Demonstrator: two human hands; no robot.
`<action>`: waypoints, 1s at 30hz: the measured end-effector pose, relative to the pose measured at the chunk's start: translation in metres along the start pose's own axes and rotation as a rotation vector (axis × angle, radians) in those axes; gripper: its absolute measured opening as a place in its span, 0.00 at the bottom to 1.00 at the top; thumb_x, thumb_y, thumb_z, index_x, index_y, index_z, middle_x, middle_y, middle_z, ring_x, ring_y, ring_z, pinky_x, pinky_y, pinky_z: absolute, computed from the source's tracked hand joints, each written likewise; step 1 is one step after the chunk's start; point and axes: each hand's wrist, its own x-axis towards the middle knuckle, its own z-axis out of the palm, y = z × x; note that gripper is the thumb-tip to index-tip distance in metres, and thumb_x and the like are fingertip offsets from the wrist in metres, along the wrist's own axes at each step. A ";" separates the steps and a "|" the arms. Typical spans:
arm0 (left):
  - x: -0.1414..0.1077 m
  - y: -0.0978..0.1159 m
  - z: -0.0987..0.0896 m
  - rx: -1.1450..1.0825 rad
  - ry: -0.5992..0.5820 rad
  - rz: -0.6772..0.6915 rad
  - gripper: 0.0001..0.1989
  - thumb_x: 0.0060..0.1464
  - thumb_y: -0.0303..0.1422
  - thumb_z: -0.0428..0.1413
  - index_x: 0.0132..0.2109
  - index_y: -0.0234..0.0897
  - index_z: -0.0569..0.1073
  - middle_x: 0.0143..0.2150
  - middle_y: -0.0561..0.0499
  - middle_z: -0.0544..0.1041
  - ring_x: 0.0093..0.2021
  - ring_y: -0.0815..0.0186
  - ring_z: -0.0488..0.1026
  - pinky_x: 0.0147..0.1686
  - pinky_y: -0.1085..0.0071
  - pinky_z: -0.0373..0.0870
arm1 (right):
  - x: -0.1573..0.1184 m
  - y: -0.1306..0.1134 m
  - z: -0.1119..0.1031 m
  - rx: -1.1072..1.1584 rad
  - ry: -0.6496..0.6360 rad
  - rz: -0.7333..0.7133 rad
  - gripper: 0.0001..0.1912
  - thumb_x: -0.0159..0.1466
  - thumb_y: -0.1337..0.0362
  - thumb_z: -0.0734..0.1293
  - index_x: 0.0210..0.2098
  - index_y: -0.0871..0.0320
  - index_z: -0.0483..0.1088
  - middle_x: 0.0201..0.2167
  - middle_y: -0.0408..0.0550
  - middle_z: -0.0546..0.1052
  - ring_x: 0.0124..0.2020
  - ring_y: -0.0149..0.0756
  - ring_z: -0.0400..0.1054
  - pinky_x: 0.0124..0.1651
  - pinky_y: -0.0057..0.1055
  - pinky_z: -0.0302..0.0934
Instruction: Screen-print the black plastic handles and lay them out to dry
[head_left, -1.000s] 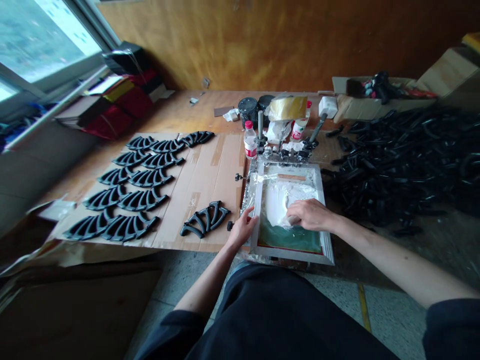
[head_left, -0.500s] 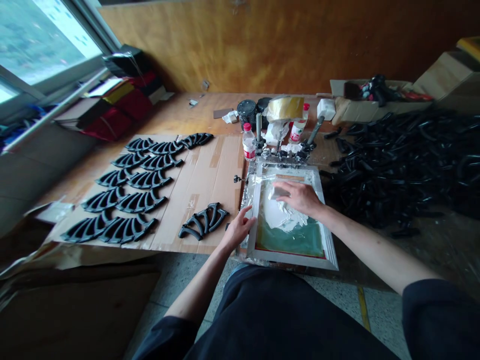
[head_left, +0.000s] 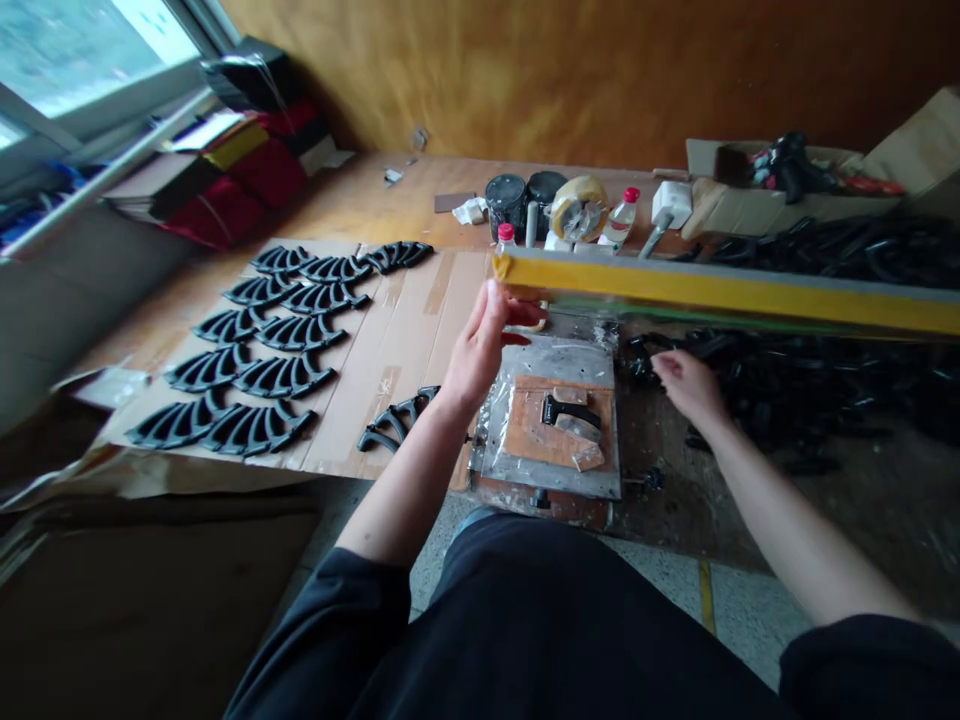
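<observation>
My left hand [head_left: 480,345] grips the near left corner of the raised screen-printing frame [head_left: 720,290], which I see almost edge-on with its yellow side. Below it lies a flat metal base with a wooden block [head_left: 525,430], partly wrapped in clear film. On that block rests a black razor-shaped plastic handle [head_left: 574,411]. To the right, my right hand [head_left: 690,388] is closed, fingertips pinched on a black plastic handle [head_left: 641,362] at the left edge of the pile. The screen's inner face is hidden.
Fanned rows of black handles [head_left: 259,430] lie on cardboard [head_left: 330,440] at left; another short row [head_left: 386,428] sits nearer the base. A large heap of black handles [head_left: 810,400] covers the right. Jars [head_left: 506,200], a tape roll [head_left: 579,208] and bottles [head_left: 621,215] stand behind.
The screen frame has swung up off the base, uncovering the block and handle. My left hand took its edge. My right hand left the white scraper and moved right to the pile.
</observation>
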 end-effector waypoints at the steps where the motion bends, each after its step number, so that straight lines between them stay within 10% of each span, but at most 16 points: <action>1: 0.003 -0.002 0.003 -0.005 0.017 -0.004 0.26 0.64 0.50 0.38 0.53 0.37 0.69 0.38 0.46 0.76 0.39 0.67 0.74 0.34 0.72 0.71 | -0.015 -0.005 0.018 -0.011 -0.063 -0.033 0.21 0.65 0.49 0.61 0.38 0.61 0.73 0.32 0.53 0.77 0.29 0.35 0.68 0.34 0.32 0.60; 5: -0.018 -0.036 0.008 -0.047 0.092 -0.122 0.26 0.63 0.51 0.41 0.56 0.39 0.67 0.42 0.45 0.78 0.39 0.67 0.75 0.34 0.73 0.71 | -0.055 -0.037 0.071 -0.198 -0.214 -0.338 0.14 0.63 0.52 0.65 0.34 0.58 0.70 0.37 0.54 0.75 0.40 0.43 0.68 0.44 0.37 0.61; 11: -0.104 -0.099 0.014 -0.077 -0.361 -0.745 0.31 0.53 0.57 0.52 0.48 0.34 0.74 0.48 0.37 0.78 0.43 0.57 0.76 0.34 0.68 0.71 | -0.059 -0.081 0.064 -0.510 -0.372 -0.361 0.06 0.66 0.61 0.63 0.35 0.57 0.66 0.30 0.53 0.75 0.35 0.43 0.67 0.36 0.34 0.56; 17: -0.134 -0.101 0.008 -0.332 0.096 -0.698 0.29 0.54 0.58 0.49 0.44 0.35 0.71 0.47 0.41 0.76 0.43 0.60 0.75 0.33 0.69 0.72 | -0.086 -0.168 0.077 -0.301 -0.334 -0.666 0.09 0.69 0.63 0.56 0.32 0.55 0.63 0.30 0.54 0.73 0.37 0.47 0.65 0.39 0.39 0.57; 23: -0.149 -0.133 -0.102 0.007 0.491 -0.592 0.21 0.56 0.52 0.49 0.37 0.36 0.66 0.33 0.48 0.76 0.31 0.66 0.74 0.25 0.75 0.68 | -0.096 -0.228 0.142 -0.022 -0.562 -0.807 0.11 0.68 0.59 0.61 0.45 0.57 0.68 0.41 0.52 0.74 0.45 0.44 0.65 0.48 0.38 0.60; 30: -0.176 -0.177 -0.215 0.445 0.590 -0.964 0.20 0.62 0.47 0.35 0.38 0.38 0.63 0.35 0.46 0.80 0.29 0.66 0.77 0.25 0.73 0.67 | -0.064 -0.261 0.229 -0.217 -0.706 -0.740 0.16 0.69 0.62 0.58 0.53 0.57 0.69 0.45 0.53 0.74 0.48 0.41 0.65 0.51 0.35 0.59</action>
